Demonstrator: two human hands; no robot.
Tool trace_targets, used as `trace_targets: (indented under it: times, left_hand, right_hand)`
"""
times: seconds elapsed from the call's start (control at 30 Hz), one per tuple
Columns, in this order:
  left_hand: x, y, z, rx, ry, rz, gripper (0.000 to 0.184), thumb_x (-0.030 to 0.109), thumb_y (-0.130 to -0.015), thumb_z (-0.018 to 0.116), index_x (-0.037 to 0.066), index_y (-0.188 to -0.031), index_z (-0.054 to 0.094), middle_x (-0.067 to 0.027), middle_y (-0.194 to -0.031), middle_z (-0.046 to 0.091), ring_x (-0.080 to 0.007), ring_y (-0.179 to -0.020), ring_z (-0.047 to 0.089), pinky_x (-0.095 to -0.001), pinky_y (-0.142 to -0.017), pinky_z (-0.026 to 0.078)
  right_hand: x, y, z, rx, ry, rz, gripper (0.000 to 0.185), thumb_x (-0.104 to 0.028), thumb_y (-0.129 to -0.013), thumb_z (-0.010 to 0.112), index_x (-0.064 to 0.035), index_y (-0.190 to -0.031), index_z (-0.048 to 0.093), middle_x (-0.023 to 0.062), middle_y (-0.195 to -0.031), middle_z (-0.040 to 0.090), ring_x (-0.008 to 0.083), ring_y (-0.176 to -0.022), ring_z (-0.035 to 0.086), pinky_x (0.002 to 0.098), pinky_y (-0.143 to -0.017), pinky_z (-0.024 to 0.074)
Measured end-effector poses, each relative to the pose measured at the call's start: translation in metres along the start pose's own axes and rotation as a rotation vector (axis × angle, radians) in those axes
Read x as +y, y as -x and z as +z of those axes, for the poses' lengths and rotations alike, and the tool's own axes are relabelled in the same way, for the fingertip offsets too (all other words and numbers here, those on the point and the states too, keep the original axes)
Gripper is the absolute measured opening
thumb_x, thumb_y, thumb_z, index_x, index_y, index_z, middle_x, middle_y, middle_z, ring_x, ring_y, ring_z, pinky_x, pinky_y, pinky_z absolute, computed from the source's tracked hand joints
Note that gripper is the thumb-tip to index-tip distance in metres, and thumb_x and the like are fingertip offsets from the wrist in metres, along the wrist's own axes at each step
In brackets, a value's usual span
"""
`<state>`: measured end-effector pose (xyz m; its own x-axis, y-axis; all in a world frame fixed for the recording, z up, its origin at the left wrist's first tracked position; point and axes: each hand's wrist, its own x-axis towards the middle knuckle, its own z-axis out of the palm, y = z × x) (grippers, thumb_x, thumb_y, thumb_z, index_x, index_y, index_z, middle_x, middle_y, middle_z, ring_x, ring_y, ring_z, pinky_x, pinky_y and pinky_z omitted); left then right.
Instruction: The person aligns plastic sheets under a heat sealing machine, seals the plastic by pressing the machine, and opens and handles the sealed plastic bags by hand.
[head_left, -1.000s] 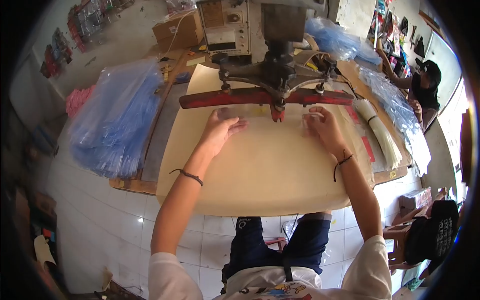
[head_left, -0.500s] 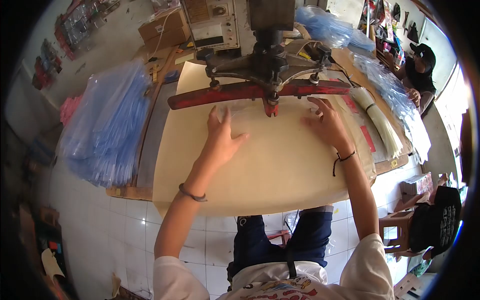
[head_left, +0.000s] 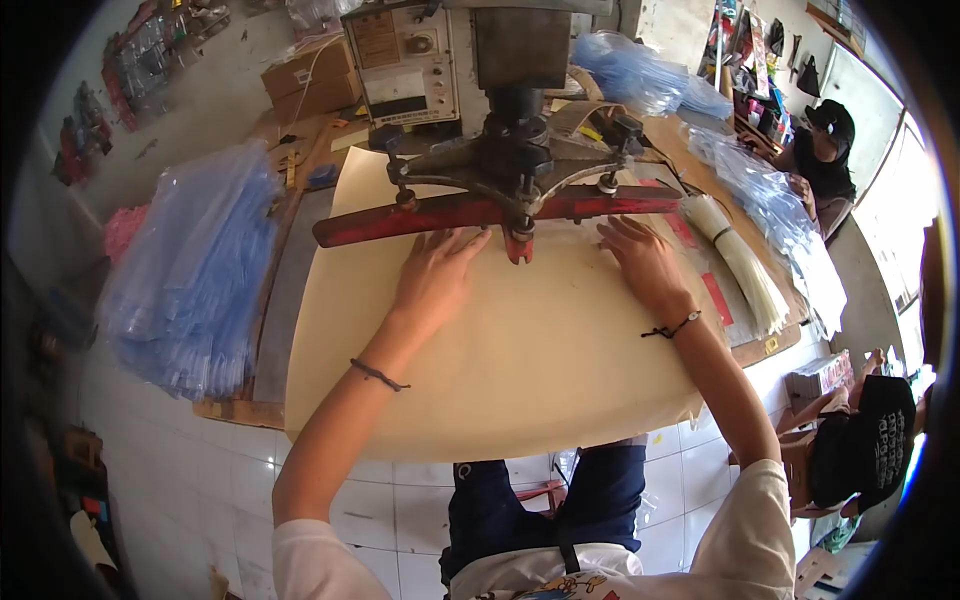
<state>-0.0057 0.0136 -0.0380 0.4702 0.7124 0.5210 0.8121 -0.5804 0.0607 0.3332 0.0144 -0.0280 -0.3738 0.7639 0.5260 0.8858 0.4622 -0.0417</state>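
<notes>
Our left grip (head_left: 434, 272) and right grip (head_left: 643, 258) are released, fingers extended over the wide, tan, paper-like sheet (head_left: 510, 370) beneath them. Just ahead of both hangs the long red metal bar (head_left: 445, 216), so we should press lightly and evenly, keeping fingertips clear of its edge.

Both hands (head_left: 437, 275) (head_left: 643, 262) have flattened palm-down over the tan sheet (head_left: 520, 370), fingers straighter than before.

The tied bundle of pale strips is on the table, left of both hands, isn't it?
Not left: the head view shows the tied bundle of pale strips to the right of both the left hand and the right hand. It is on the table, though.
</notes>
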Motion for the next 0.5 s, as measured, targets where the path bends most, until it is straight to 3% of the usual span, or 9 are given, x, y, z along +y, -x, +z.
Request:
trace_targets:
  times: [0.2, 0.4, 0.5]
  left_hand:
    - [-0.001, -0.009, 0.003, -0.066, -0.012, -0.058, 0.044, 0.016, -0.094, 0.058, 0.003, -0.135, 0.057, -0.0154, -0.125, 0.061, -0.0338, -0.116, 0.057, -0.0471, -0.101, 0.045]
    - [0.012, -0.002, 0.0, -0.026, -0.058, -0.021, 0.042, 0.02, -0.096, 0.057, 0.0, -0.133, 0.055, -0.0193, -0.129, 0.058, -0.038, -0.123, 0.052, -0.0494, -0.106, 0.041]
    - [0.005, -0.004, 0.007, -0.019, -0.023, -0.061, 0.044, 0.028, -0.096, 0.058, 0.0, -0.131, 0.055, -0.0191, -0.131, 0.058, -0.0347, -0.125, 0.053, -0.0509, -0.11, 0.037]
  right_hand:
    - [0.004, -0.014, 0.001, -0.127, -0.048, 0.028, 0.032, -0.015, -0.093, 0.063, -0.0092, -0.125, 0.067, 0.0147, -0.135, 0.063, 0.0326, -0.128, 0.057, 0.0424, -0.106, 0.0487]
    - [0.013, -0.013, -0.002, -0.163, -0.192, 0.0, 0.034, -0.013, -0.094, 0.062, -0.0109, -0.127, 0.066, 0.0164, -0.138, 0.061, 0.0361, -0.126, 0.058, 0.0452, -0.103, 0.0507]
    - [0.013, -0.014, -0.005, -0.171, -0.221, -0.019, 0.034, -0.012, -0.094, 0.061, -0.0106, -0.128, 0.065, 0.0172, -0.138, 0.061, 0.0374, -0.124, 0.059, 0.0454, -0.104, 0.0504]
